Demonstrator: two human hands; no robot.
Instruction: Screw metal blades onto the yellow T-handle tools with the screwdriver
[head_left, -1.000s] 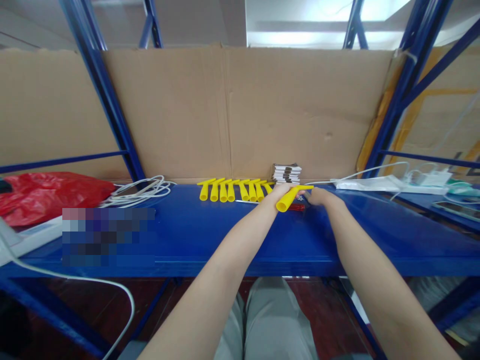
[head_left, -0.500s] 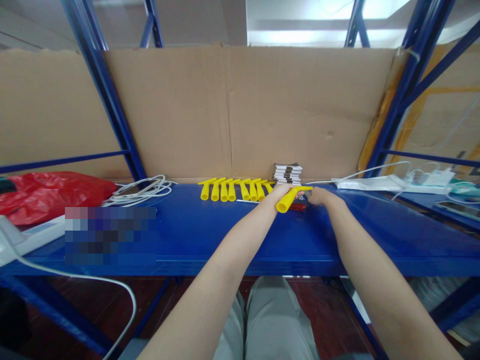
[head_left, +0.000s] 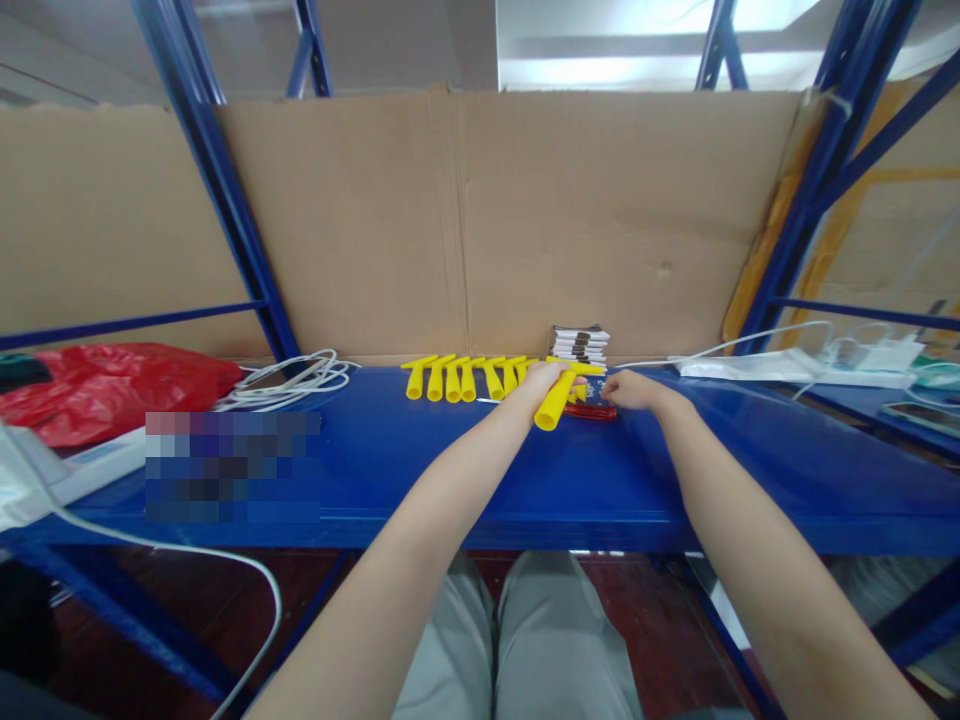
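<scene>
L hand (head_left: 545, 378) had just shifted a bit to its left w/ the yellow piece (head_left: 555, 402), away from R hand (head_left: 630, 390), so the gap btwn the two was wider than a half-sec earlier. Hands were apart: L was closed round the yellow piece, wide open end toward the wearer; R had its fingers bent near the dark printed item (head_left: 596, 386), but couldn't tell if it gripped anything. That item & the red-edged item (head_left: 598, 412) in front of it showed more clearly than before, b/c less was covering them. Re the work: prob. meant the yellow piece was now in L's care alone & R was freer, tho' contact at R's fingertips was too small to confirm. Row of yellow pieces (head_left: 435, 385) hadn't visibly changed, lying along the back of the blue shelf (head_left: 360, 450), its R end partly hidden by L hand & forearm. White stack (head_left: 579, 345) stayed behind the hands, nr the cardboard (head_left: 562, 220).
</scene>
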